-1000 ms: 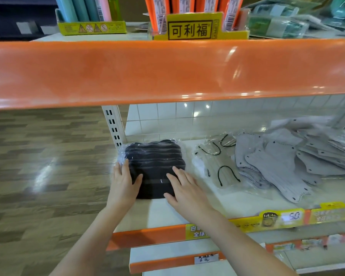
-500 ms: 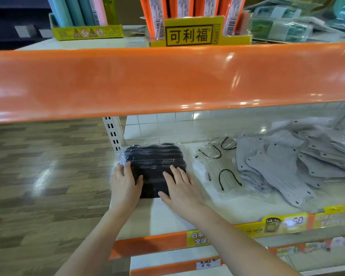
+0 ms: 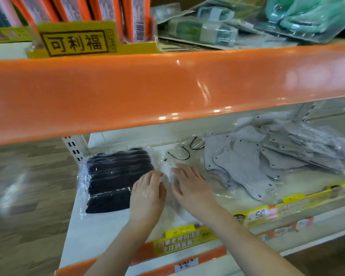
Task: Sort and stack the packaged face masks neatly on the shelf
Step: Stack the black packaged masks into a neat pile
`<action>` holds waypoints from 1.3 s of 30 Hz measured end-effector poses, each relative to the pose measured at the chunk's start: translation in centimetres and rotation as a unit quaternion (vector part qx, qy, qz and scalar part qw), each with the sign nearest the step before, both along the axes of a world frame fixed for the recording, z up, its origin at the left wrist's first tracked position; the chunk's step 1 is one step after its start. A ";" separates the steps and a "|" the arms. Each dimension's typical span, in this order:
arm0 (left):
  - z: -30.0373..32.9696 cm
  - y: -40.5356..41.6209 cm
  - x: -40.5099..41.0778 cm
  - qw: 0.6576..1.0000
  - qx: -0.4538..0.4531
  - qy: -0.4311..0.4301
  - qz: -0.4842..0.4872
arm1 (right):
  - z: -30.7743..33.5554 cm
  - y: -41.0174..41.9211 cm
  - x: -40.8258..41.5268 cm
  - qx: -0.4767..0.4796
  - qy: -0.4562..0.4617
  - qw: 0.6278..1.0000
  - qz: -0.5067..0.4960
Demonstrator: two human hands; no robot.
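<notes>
Black masks [image 3: 115,176], clear-wrapped, stacked; edges perhaps uneven.

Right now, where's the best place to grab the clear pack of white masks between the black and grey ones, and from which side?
Probably by its two side edges, coming from the front. The clear pack lies flat and looks thin and slippery, so a top pinch would likely only crease the film. The left hand and right hand hover over its near end, fingers straight; the black pack lies close on its left, so slide it forward first.
</notes>
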State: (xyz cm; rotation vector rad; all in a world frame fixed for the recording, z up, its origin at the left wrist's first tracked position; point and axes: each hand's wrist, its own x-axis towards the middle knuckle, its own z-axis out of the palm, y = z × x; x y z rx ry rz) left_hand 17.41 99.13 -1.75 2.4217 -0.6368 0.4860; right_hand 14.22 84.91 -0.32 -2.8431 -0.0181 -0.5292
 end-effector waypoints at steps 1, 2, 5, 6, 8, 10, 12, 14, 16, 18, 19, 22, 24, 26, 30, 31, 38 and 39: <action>0.0 -1.1 -0.2 1.000 0.013 0.003 -0.006 | 0.0 -1.2 -0.4 -0.003 -0.003 1.000 -0.017; -0.2 -2.2 -0.4 1.000 0.024 0.010 -0.014 | 0.1 -2.4 -0.8 -0.006 -0.007 0.999 -0.034; -0.2 -5.6 -0.6 0.996 0.049 0.042 -0.053 | -0.2 -6.2 -1.9 -0.028 -0.018 0.997 -0.072; -0.1 -6.8 -0.7 0.995 0.060 0.052 -0.066 | -0.3 -7.4 -2.3 -0.035 -0.016 0.996 -0.083; 0.3 -9.1 -0.8 0.990 0.084 0.070 -0.084 | -0.5 -9.6 -3.1 -0.036 -0.005 0.994 -0.108; 0.4 -11.1 -1.0 0.988 0.101 0.077 -0.091 | -0.6 -11.4 -3.8 -0.036 0.016 0.991 -0.125; 0.4 -12.8 -1.2 0.987 0.102 0.079 -0.099 | -0.7 -12.9 -4.5 -0.031 0.031 0.988 -0.147; 0.5 -14.2 -1.3 0.985 0.113 0.074 -0.111 | -1.2 -14.2 -5.0 -0.035 0.049 0.984 -0.168; 0.6 -15.3 -1.4 0.980 0.138 0.067 -0.123 | -1.8 -14.9 -5.5 -0.035 0.083 0.979 -0.185; 0.4 -16.0 -1.5 0.976 0.154 0.062 -0.140 | -2.1 -15.3 -5.9 -0.030 0.092 0.977 -0.192; 0.4 -16.3 -1.5 0.974 0.157 0.064 -0.147 | -2.1 -15.4 -5.9 -0.028 0.091 0.977 -0.191; 0.0 -16.6 -1.4 0.978 0.145 0.063 -0.136 | -2.1 -15.5 -5.8 -0.037 0.067 0.980 -0.183; 0.2 -16.7 -1.6 0.980 0.127 0.077 -0.132 | -1.9 -15.5 -5.6 -0.036 0.047 0.983 -0.173; 0.4 -16.7 -1.5 0.975 0.125 0.120 -0.137 | -2.1 -15.8 -5.6 -0.033 0.034 0.986 -0.162; 0.5 -16.2 -1.2 0.972 0.030 0.192 -0.133 | -1.4 -16.3 -5.8 -0.029 0.077 0.986 -0.142; 0.6 -16.0 -1.1 0.970 0.009 0.203 -0.135 | -0.9 -16.6 -5.7 -0.021 0.090 0.985 -0.144; 2.1 -14.7 -0.1 0.971 -0.133 0.170 -0.105 | 4.3 -16.2 -5.3 0.038 0.038 0.987 -0.151; 2.9 -14.3 0.2 0.968 -0.166 0.170 -0.087 | 5.2 -16.0 -5.2 0.064 0.054 0.987 -0.136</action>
